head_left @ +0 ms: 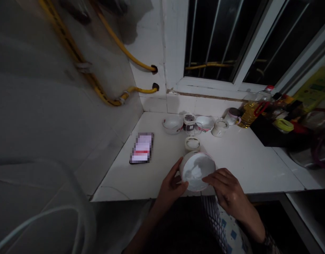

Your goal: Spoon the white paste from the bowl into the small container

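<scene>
Near the counter's front edge, a white bowl (186,169) is tilted towards me, with a small heap of white powder (196,171) inside. My left hand (171,185) is closed on the bowl's left side, its thumb at the near rim. Over the right rim reaches my right hand (226,185), its fingers pinched together inside the bowl. What they hold, if anything, is too dim to make out. Just behind the bowl stands a small jar (192,143) with pale contents.
A lit phone (141,148) lies to the left. Farther back stand a glass bowl (172,124), a dark-filled jar (189,122), a white bowl (204,123), another jar (220,127) and a mug (232,116). An oil bottle (253,109) and a black box (269,132) occupy the right.
</scene>
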A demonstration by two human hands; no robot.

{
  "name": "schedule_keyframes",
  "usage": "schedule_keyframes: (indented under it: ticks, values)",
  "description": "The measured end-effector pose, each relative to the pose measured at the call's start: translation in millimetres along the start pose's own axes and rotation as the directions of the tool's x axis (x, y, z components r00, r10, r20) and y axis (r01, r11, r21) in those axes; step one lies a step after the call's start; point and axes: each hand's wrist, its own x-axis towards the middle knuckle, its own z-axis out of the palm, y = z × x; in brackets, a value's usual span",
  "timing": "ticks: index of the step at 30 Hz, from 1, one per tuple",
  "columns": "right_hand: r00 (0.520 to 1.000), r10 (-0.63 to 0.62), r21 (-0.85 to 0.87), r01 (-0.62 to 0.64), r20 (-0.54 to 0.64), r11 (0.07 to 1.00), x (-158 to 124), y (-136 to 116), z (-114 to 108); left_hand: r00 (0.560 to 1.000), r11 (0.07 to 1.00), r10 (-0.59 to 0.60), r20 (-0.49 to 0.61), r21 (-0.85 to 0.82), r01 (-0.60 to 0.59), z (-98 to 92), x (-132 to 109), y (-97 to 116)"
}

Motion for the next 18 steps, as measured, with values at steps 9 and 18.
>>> schedule_keyframes:
  ticks: [9, 18]
  values:
    - [0.988, 0.155, -0.014, -0.155, -0.022, 0.988, -17.7, -1.9, 0.4, 0.997, 0.998, -0.056, -0.046, 0.017, 0.057, 4.6, -2.9, -8.3]
    - [0.841, 0.533, -0.075, -0.540, -0.094, 0.838, -46.6, 12.7, -17.0, 0.971, 0.974, -0.223, 0.085, -0.031, 0.226, 37.6, 8.1, -13.7]
